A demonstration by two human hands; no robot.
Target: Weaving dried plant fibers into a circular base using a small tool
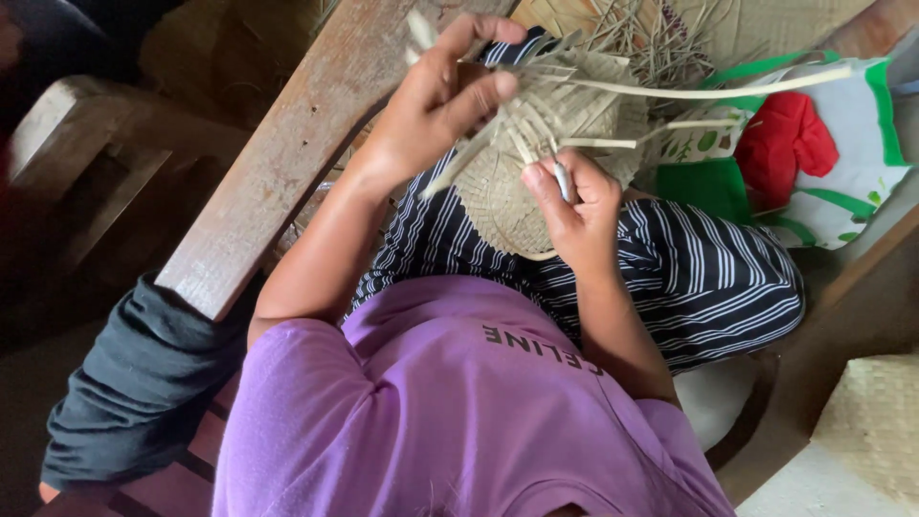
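A half-woven basket of pale straw strips (565, 115) rests on my lap, its loose strips sticking out to the right and upward. My left hand (440, 96) grips several of the loose strips at the basket's left edge, fingers curled over them. My right hand (574, 206) sits below the basket's rounded bottom and pinches a small thin metal tool (563, 180) that points into the weave. I wear a purple shirt and striped dark trousers.
A wooden beam (297, 144) runs diagonally on the left. A dark cloth bundle (134, 383) lies at lower left. A green-and-white bag with a red item (795, 144) sits on the right. Woven mats (866, 421) lie at lower right and at the top.
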